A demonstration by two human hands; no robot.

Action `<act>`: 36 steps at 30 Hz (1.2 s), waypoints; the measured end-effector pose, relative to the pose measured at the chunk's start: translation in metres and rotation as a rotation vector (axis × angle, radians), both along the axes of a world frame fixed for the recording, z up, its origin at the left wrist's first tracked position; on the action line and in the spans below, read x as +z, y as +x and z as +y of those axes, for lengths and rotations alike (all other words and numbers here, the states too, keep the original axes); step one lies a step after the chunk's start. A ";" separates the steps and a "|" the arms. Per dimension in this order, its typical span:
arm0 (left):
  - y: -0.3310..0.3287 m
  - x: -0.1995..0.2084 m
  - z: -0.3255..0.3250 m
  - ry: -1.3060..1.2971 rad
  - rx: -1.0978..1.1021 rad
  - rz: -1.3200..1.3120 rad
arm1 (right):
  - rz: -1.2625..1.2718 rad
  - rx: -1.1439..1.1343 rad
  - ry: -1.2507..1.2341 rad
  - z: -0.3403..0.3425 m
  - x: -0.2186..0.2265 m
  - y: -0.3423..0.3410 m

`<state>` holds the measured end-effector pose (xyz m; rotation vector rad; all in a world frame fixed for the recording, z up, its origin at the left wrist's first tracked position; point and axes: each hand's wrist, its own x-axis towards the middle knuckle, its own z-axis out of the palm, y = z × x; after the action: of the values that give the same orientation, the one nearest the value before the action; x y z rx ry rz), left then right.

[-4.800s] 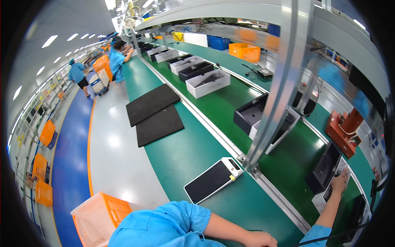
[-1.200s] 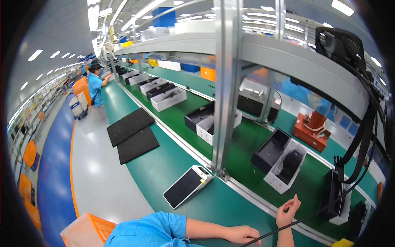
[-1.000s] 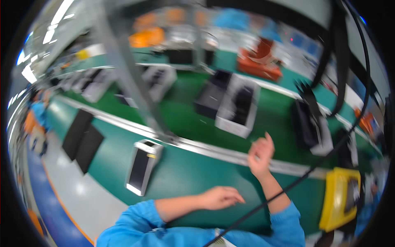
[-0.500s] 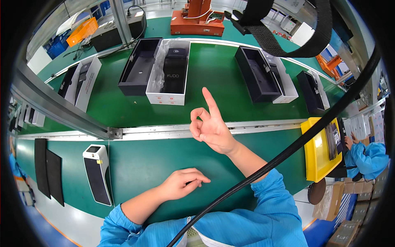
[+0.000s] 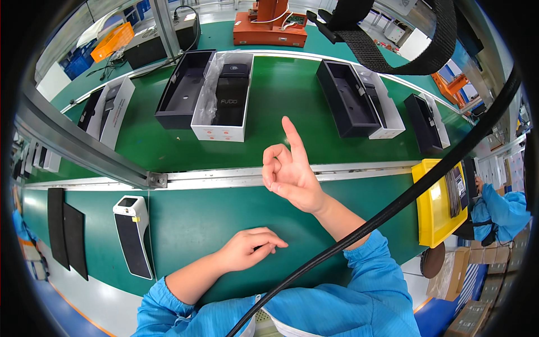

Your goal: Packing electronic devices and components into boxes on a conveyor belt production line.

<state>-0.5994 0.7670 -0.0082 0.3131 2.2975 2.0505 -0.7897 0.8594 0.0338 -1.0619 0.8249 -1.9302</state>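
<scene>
My right hand [image 5: 295, 178] is raised over the metal rail, index finger stretched out toward the green belt and the other fingers bent in toward the thumb. It holds nothing. Low over the near green table, my left hand [image 5: 254, 249] is relaxed, its fingers loosely bent with a gap at the thumb and nothing visible in them. Beyond the right fingertip, on the belt, an open white box [image 5: 218, 133] contains a black handheld device [image 5: 229, 101] and crumpled clear plastic wrap [image 5: 209, 92]. A dark box half [image 5: 181, 92] lies against its left side.
A white payment terminal [image 5: 133, 236] and black pads [image 5: 66, 230] lie at left. More opened boxes [image 5: 351, 106] are on the belt. At right stand a yellow bin [image 5: 426, 208] and a co-worker's blue sleeve [image 5: 497, 213]. A thick black cable [image 5: 393, 208] crosses the view.
The boxes on the belt have shifted slightly left. My right hand has moved a little to the right, its index finger still extended. My left hand has stayed in place.
</scene>
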 end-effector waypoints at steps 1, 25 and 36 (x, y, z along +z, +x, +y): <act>0.000 -0.001 0.000 -0.001 0.009 0.003 | 0.001 0.000 0.000 0.001 0.001 0.000; -0.006 0.002 0.007 -0.015 -0.029 0.014 | 0.618 -0.205 -0.152 0.032 0.038 0.003; -0.007 0.006 0.016 -0.064 0.015 -0.020 | 0.539 -0.250 -0.361 0.042 0.049 -0.004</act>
<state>-0.6069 0.7830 -0.0024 0.2715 2.3556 1.9721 -0.7938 0.9016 0.0830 -1.8236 0.9496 -2.0774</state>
